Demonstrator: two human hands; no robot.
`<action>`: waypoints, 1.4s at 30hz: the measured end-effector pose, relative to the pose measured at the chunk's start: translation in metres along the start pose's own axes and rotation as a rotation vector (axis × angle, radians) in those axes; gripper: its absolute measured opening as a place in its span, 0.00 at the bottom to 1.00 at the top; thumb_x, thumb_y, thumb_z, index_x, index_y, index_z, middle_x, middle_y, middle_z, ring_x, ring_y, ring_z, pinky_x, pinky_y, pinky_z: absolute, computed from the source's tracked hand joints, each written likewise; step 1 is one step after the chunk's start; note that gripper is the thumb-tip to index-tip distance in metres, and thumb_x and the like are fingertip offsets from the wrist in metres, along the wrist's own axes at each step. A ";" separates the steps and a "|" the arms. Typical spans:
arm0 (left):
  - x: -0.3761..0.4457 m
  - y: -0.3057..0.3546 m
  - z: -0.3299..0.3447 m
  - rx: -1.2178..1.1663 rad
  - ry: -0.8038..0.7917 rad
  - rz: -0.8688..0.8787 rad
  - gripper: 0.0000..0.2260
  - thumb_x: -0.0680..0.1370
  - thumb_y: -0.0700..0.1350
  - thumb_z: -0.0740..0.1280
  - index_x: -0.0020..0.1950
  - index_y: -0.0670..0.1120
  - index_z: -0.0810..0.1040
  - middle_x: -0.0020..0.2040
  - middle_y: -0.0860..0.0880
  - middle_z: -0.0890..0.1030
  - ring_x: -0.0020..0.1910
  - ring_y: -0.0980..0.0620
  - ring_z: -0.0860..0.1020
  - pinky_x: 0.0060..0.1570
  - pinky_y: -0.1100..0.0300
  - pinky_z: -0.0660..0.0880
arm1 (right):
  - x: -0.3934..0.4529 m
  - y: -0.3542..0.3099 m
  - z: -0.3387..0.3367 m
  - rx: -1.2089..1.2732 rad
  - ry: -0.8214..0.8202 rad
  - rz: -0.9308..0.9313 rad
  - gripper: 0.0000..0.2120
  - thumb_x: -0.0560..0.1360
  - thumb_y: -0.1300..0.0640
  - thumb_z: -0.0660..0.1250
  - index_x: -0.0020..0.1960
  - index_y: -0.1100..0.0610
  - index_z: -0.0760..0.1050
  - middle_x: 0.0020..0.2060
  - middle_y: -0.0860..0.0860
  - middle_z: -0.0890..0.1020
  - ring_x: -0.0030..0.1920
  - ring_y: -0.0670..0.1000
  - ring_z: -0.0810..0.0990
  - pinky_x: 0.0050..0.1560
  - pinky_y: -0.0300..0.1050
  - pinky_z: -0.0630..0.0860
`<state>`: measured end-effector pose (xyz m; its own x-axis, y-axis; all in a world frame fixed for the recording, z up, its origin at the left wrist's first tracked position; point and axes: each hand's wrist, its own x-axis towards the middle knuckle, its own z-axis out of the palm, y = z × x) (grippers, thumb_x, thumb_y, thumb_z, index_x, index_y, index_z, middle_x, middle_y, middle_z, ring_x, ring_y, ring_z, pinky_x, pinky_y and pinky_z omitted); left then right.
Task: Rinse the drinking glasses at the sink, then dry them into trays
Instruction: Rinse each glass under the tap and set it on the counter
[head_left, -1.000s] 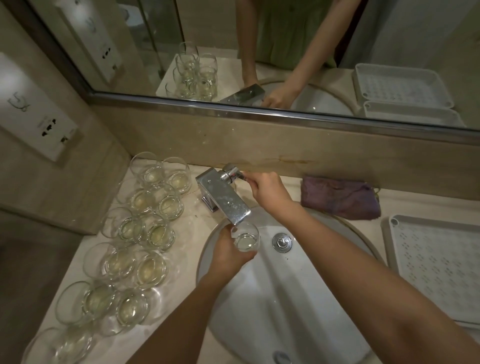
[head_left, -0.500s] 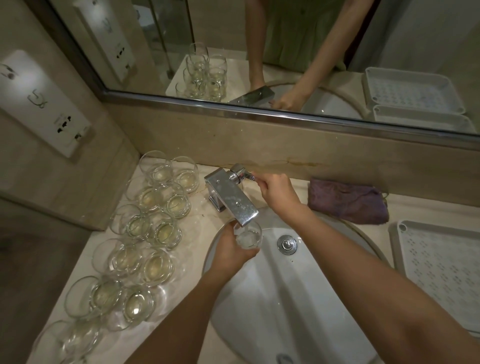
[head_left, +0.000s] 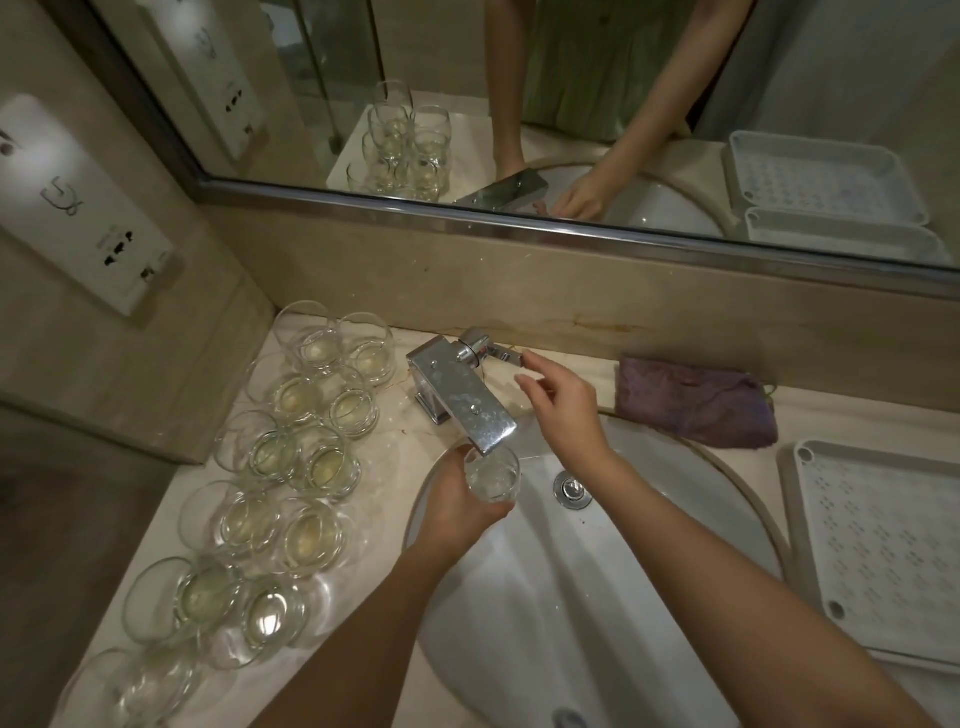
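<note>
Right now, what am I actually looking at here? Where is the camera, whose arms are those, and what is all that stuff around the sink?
There is no machine here: a person wears a wide-angle camera on the head, so you look down along that person's own arms. The mirror above shows the same scene reflected.

The left hand grips a drinking glass under the spout of the chrome faucet, over the white sink. The right hand reaches toward the faucet handle, fingers relaxed, holding nothing.

On the counter to the left stand two rows of glasses with a yellowish tint at the bottom. Behind the sink lies a purple cloth. On the right sits an empty white perforated tray.
</note>
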<state>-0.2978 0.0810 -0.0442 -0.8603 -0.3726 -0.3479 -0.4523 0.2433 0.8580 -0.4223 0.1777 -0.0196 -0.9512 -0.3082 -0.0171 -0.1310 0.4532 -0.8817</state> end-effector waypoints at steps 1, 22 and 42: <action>0.000 0.001 0.000 -0.006 -0.005 0.002 0.25 0.66 0.38 0.78 0.54 0.53 0.71 0.47 0.60 0.76 0.44 0.70 0.76 0.40 0.80 0.67 | 0.006 -0.004 0.001 -0.022 0.005 -0.020 0.15 0.77 0.62 0.67 0.63 0.62 0.77 0.55 0.54 0.82 0.48 0.50 0.81 0.49 0.28 0.70; 0.006 -0.008 -0.004 -0.049 -0.038 -0.024 0.22 0.63 0.42 0.79 0.45 0.60 0.72 0.40 0.63 0.80 0.41 0.70 0.78 0.41 0.73 0.74 | -0.041 0.057 0.007 -0.247 -0.631 0.260 0.31 0.73 0.65 0.70 0.73 0.54 0.64 0.64 0.49 0.75 0.53 0.50 0.76 0.52 0.35 0.70; 0.009 -0.019 -0.024 -0.302 -0.351 -0.050 0.29 0.67 0.28 0.72 0.65 0.46 0.72 0.56 0.51 0.77 0.47 0.62 0.80 0.45 0.69 0.75 | -0.056 0.051 0.021 -0.021 -0.588 0.270 0.36 0.65 0.62 0.78 0.65 0.51 0.62 0.53 0.49 0.75 0.52 0.49 0.76 0.47 0.40 0.75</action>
<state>-0.2907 0.0512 -0.0547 -0.8903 -0.0386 -0.4537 -0.4513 -0.0580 0.8905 -0.3703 0.2007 -0.0737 -0.6405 -0.5848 -0.4978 0.0805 0.5935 -0.8008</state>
